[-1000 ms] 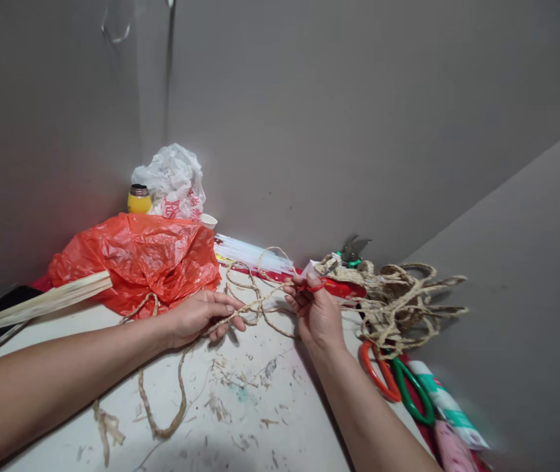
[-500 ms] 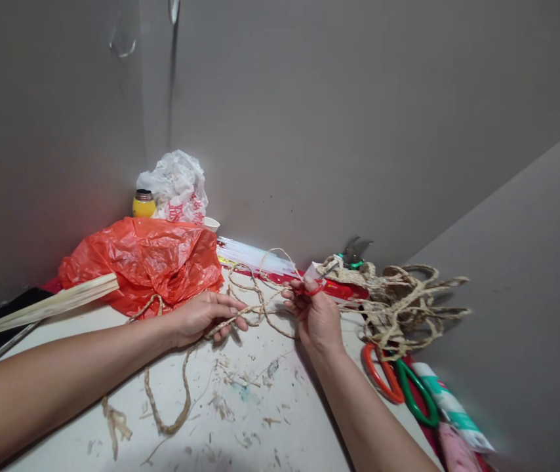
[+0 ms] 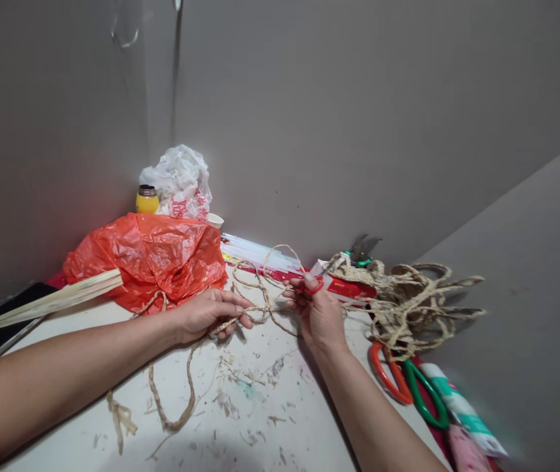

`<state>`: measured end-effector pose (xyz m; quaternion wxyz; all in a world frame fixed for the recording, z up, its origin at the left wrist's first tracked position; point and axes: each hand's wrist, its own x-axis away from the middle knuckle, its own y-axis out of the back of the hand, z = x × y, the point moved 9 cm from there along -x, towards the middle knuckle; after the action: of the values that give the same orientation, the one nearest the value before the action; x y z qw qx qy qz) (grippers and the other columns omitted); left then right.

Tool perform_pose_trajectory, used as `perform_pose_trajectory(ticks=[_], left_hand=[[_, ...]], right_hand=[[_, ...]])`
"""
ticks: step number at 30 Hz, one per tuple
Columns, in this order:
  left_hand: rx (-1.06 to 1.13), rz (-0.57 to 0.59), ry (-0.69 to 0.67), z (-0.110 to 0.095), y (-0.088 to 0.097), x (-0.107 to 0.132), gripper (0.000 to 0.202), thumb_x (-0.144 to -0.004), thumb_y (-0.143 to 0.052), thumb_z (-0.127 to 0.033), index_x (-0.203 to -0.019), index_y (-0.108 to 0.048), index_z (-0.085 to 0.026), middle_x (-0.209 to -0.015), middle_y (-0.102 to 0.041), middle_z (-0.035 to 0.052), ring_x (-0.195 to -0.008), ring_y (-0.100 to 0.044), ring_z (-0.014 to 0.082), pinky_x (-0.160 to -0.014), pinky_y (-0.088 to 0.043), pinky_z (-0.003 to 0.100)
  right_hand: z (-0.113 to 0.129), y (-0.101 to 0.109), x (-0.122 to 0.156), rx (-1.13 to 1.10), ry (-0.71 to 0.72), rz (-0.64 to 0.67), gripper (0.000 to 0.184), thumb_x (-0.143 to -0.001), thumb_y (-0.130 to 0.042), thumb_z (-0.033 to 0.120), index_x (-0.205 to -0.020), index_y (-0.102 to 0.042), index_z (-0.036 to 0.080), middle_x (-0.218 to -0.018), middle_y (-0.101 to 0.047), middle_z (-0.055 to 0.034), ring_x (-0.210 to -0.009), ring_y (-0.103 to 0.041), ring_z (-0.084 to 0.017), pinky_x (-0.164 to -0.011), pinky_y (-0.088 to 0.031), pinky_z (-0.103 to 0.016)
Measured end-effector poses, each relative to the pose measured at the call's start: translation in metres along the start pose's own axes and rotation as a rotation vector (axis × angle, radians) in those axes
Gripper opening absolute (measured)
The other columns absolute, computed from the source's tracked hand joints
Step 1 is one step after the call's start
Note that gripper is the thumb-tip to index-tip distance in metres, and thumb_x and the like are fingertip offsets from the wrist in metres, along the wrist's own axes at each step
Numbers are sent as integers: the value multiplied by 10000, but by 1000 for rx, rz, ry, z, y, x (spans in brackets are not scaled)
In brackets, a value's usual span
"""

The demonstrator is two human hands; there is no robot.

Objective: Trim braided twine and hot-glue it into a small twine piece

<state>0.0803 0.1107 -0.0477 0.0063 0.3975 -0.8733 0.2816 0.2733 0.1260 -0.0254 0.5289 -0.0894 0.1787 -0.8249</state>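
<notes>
My left hand [image 3: 211, 314] lies on the white table [image 3: 240, 419] with its fingers curled round a braided straw rope [image 3: 181, 393], which trails back toward me in a loop. My right hand [image 3: 317, 311] is closed on small red-handled scissors [image 3: 315, 286], thumb through a red loop, held just right of the rope's tangled coils [image 3: 260, 292]. The two hands are a short gap apart. A big bundle of the same rope [image 3: 412, 305] lies to the right of my right hand.
An orange plastic bag [image 3: 152, 259], a white bag [image 3: 179, 180] and a yellow bottle [image 3: 147, 200] sit at the back left. Pale strips [image 3: 48, 301] jut in from the left. Large orange and green scissors [image 3: 408, 387], green pruners [image 3: 361, 252] and grey walls close the right.
The view has shifted slightly, so everything sits a little further right. Both hands keep their grips and stay almost still.
</notes>
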Motion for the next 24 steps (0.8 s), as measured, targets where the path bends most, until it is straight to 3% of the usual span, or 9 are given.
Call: perform_pose_trajectory(ticks=[7,13,20,24], left_hand=[[-4,0,10,-1,-3,2,219,-741,-639,-106,-958,-657,-84,-714,-709,77,-363,-449,37,-376,-307,182],[-7,6,-9,0,1,1,216,-736,-664,-135,-948,-650,-97,-753,-709,82,-405,-477,51,-399,-302,197],[-63,75,-7,2,-5,1,231,-733,-679,-160,-952,-639,-98,-724,-701,84,-378,-333,20,-391,-143,198],[-113,72,-34,-1,-10,5,237,-773,-654,-235,-970,-629,-106,-547,-590,-4,-357,-259,28,-381,-111,207]], right_hand=[[3,-2,2,8,24,-23,385,-587,-816,466,-695,-684,120,-647,-684,-13,-481,-616,-103,-381,-488,-169],[19,5,3,-31,129,-116,298,-607,-810,388,-719,-682,142,-675,-694,22,-474,-605,-64,-407,-481,-138],[29,16,-7,-46,147,-155,313,-624,-792,420,-708,-672,144,-606,-686,26,-441,-578,-64,-406,-488,-147],[29,18,-11,-8,135,-128,329,-635,-774,456,-727,-665,159,-628,-682,31,-463,-581,-58,-430,-495,-134]])
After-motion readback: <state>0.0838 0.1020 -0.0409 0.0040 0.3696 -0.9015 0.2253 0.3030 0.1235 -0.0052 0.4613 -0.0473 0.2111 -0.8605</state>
